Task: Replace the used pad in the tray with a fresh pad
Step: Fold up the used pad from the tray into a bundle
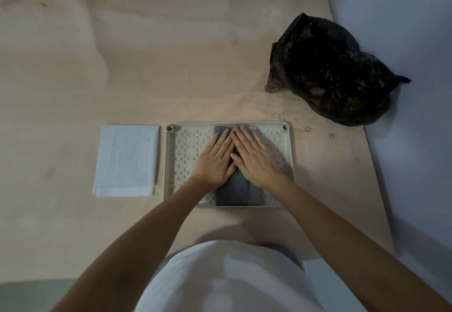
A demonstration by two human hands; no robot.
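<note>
A pale rectangular tray [168,165] with a cut-out pattern lies on the tan surface in front of me. A dark grey folded pad [238,191] lies along the middle of the tray, reaching from its far rim to its near rim. My left hand [215,160] and my right hand [254,157] rest flat on the pad side by side, fingers extended and pointing away from me, thumbs touching. Neither hand grips anything. A white folded pad [127,160] lies on the surface just left of the tray.
A crumpled black plastic bag [330,72] sits at the back right, near a bluish wall [403,30]. The tan sheet [122,54] covers the surface and stretches far to the left and back. My white shirt fills the bottom of the view.
</note>
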